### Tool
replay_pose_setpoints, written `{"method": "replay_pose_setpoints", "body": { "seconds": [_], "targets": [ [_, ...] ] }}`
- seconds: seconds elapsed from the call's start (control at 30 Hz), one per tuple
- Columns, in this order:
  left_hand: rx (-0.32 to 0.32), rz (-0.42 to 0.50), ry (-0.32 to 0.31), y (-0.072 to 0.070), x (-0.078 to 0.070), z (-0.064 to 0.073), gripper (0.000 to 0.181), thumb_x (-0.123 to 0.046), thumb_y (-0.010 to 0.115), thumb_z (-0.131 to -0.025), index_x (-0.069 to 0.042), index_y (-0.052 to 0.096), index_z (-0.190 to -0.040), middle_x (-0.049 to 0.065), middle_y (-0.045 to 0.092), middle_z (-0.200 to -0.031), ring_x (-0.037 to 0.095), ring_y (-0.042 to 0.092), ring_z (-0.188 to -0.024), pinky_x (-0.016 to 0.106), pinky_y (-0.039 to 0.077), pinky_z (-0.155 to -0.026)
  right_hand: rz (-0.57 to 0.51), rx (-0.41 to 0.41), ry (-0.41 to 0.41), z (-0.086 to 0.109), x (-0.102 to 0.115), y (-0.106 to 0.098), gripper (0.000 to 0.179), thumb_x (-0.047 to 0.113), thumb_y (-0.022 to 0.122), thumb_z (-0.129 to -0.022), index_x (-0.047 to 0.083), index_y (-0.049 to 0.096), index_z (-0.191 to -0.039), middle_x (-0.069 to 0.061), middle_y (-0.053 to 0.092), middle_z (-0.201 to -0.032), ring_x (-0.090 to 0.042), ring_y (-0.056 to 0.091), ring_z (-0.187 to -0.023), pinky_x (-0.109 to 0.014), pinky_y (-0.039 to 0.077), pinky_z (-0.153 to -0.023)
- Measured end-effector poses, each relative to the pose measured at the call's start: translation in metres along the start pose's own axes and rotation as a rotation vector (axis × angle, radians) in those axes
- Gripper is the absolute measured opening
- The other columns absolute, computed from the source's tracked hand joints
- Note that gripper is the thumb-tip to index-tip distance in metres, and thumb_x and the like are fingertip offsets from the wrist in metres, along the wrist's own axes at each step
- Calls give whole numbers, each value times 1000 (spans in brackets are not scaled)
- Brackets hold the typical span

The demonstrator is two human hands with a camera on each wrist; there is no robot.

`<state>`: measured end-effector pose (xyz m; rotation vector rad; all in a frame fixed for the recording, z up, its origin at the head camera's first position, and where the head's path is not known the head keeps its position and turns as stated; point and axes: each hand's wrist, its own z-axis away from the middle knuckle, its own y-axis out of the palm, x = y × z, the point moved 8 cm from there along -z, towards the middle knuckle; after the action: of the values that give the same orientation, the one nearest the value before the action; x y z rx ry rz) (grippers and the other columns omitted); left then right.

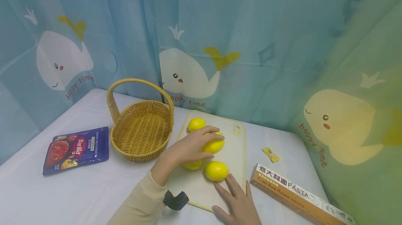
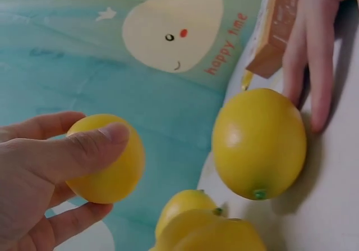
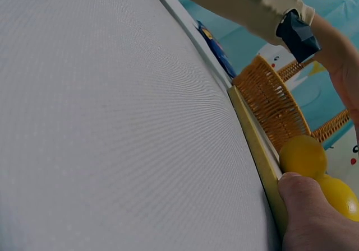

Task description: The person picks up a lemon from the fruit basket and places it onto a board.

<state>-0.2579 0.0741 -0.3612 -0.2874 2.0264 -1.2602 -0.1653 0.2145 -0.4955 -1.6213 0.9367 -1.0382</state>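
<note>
My left hand (image 1: 194, 144) grips a yellow lemon (image 1: 215, 145) between thumb and fingers. In the left wrist view this lemon (image 2: 109, 167) is lifted apart from the others. Another lemon (image 1: 216, 171) lies at the near part of the white cutting board (image 1: 232, 162). My right hand (image 1: 235, 200) rests at the board's near edge, its fingers spread and fairly straight, the fingertips beside or touching that lemon. A further lemon (image 1: 196, 124) sits at the board's far left, and one more (image 1: 193, 165) is partly hidden under my left wrist.
Left of the board stands a wicker basket (image 1: 144, 130) with a tall handle. A blue sauce pouch (image 1: 76, 151) lies farther left. On the right are a small yellow packet (image 1: 270, 154) and a long pasta box (image 1: 301, 195). A curtain (image 1: 267, 26) hangs behind the table.
</note>
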Motion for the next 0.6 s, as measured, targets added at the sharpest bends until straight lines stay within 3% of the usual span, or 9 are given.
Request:
{"method": "replay_pose_setpoints", "body": {
  "seconds": [0.6],
  "targets": [
    [36,-7,-7,26,14,-11,54,-22,70,-86,-23,52,-136,2,41,-146,17,41,-134,32,35,-113,-45,72,29,0,-2,1,61,70,50,-82,34,56,-131,-6,37,-151,-28,34,-140,-69,14,-109]
  ]
}}
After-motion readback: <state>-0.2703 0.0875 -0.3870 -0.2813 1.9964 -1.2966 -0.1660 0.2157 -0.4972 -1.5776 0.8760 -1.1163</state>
